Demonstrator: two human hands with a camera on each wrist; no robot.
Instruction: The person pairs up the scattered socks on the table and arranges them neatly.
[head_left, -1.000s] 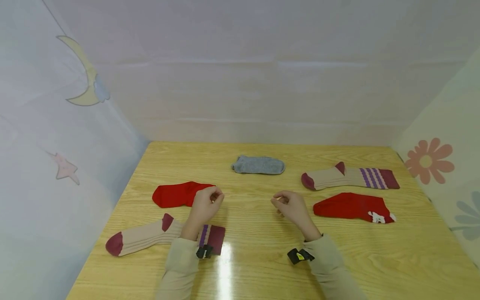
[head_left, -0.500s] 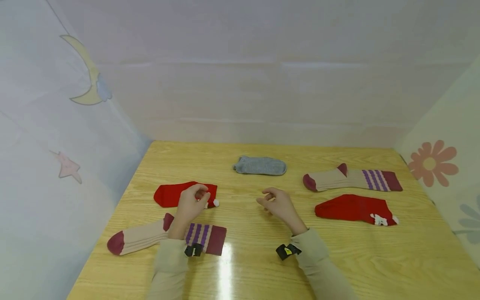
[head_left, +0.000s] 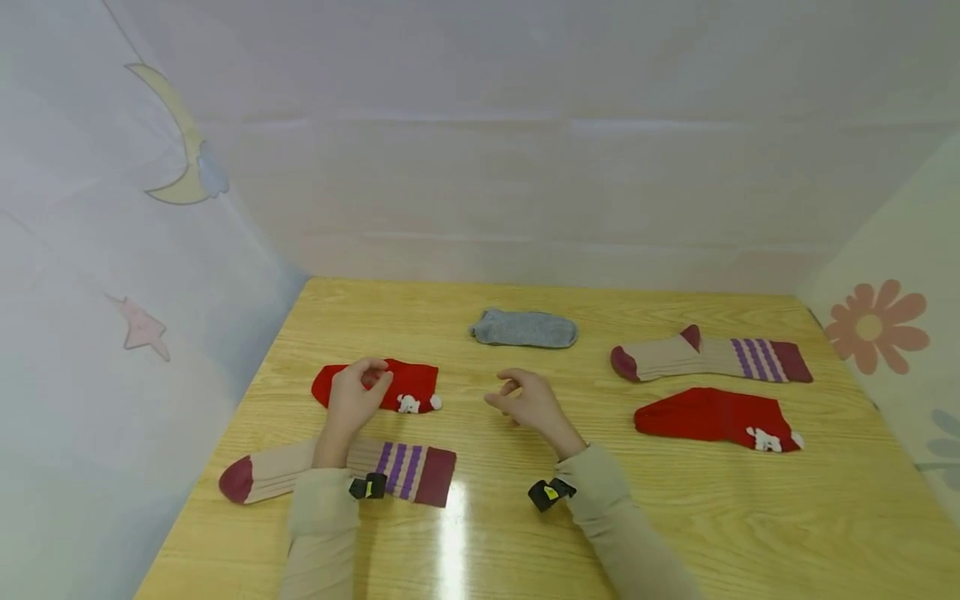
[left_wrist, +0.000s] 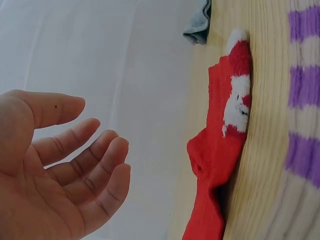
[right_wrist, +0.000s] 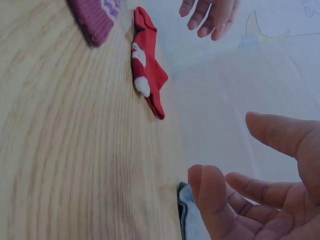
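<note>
Over a wooden table [head_left: 498, 546], a person's left hand [head_left: 352, 400] hovers above a red sock [head_left: 420, 380] at 10 o'clock, its loosely bent fingers gripping nothing. Near the table's centre, the right hand [head_left: 531, 403] hangs with fingers likewise relaxed and nothing held. At 12 o'clock, beyond both hands, lies a grey sock [head_left: 527, 329]. One beige sock [head_left: 279, 473] rests at 8 o'clock, partly hidden by the left forearm [head_left: 322, 525]; another beige sock [head_left: 720, 358] lies at 2 o'clock, just beyond a second red sock [head_left: 708, 414] at 3.

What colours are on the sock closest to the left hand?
The sock is mostly red with some white; the left wrist view shows it best.
</note>
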